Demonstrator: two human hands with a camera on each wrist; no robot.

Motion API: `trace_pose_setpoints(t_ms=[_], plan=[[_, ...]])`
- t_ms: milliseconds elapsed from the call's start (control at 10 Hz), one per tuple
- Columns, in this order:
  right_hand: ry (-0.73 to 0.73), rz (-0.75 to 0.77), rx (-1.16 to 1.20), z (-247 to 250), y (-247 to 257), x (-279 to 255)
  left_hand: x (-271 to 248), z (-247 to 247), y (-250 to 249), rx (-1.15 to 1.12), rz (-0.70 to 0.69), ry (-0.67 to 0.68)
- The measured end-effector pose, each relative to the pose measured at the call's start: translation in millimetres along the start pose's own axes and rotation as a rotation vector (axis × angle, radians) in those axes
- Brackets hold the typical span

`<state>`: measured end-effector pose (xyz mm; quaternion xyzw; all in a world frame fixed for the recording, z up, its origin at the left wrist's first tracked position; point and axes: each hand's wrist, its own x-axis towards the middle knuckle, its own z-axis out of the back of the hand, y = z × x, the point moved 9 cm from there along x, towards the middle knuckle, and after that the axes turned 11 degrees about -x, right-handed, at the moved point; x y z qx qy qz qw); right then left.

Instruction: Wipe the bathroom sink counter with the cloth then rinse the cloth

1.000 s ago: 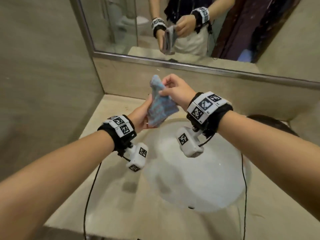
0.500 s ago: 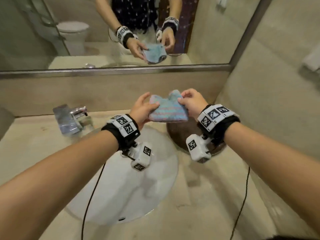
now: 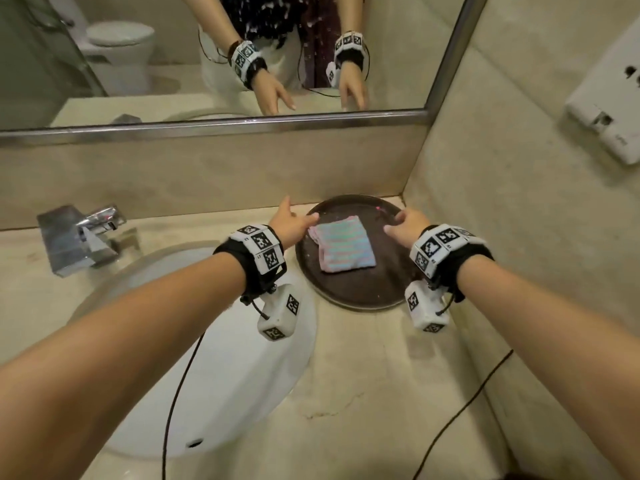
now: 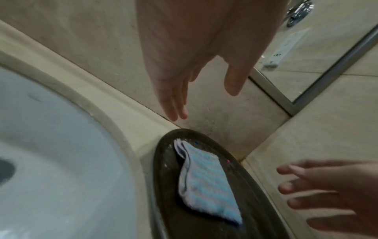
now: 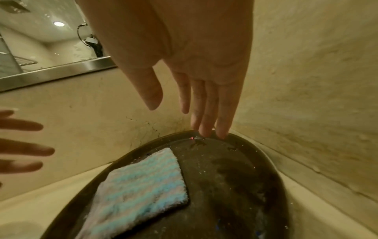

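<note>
A folded cloth [image 3: 344, 247] striped in blue and pink lies flat on a dark round tray [image 3: 356, 292] in the counter's back right corner. It shows too in the left wrist view [image 4: 206, 189] and the right wrist view [image 5: 141, 187]. My left hand [image 3: 294, 223] hovers just left of the cloth, fingers straight, holding nothing. My right hand [image 3: 403, 225] hovers over the tray's right side, fingers straight and spread, also empty. In the right wrist view its fingertips [image 5: 208, 132] reach to the tray's far rim [image 5: 241, 137]. The beige counter [image 3: 363, 393] surrounds a white sink [image 3: 221, 368].
A chrome faucet [image 3: 83, 237] stands behind the sink at the left. A mirror [image 3: 207, 57] runs along the back wall, and a side wall with a white socket plate [image 3: 609, 109] closes in on the right. Black cables [image 3: 460, 410] trail over the counter.
Both hands held the cloth in the air and folded it; now it lies on the tray and both hands have let go and drawn apart. The view has swung right.
</note>
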<state>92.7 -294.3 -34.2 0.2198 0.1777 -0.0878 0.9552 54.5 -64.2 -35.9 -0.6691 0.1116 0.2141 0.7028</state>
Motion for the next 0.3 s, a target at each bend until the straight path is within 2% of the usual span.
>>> trace_pose_setpoints(t_ms=[100,200,300], plan=[[0.03,-0.012,0.068,-2,8,4,1,24,-8,0.032,0.002,-0.067],[0.022,0.065,0.099,4,42,6,-3,47,-30,-0.021,-0.026,-0.1],[0.041,0.137,0.208,7,84,2,-14,85,-58,-0.045,-0.127,-0.193]])
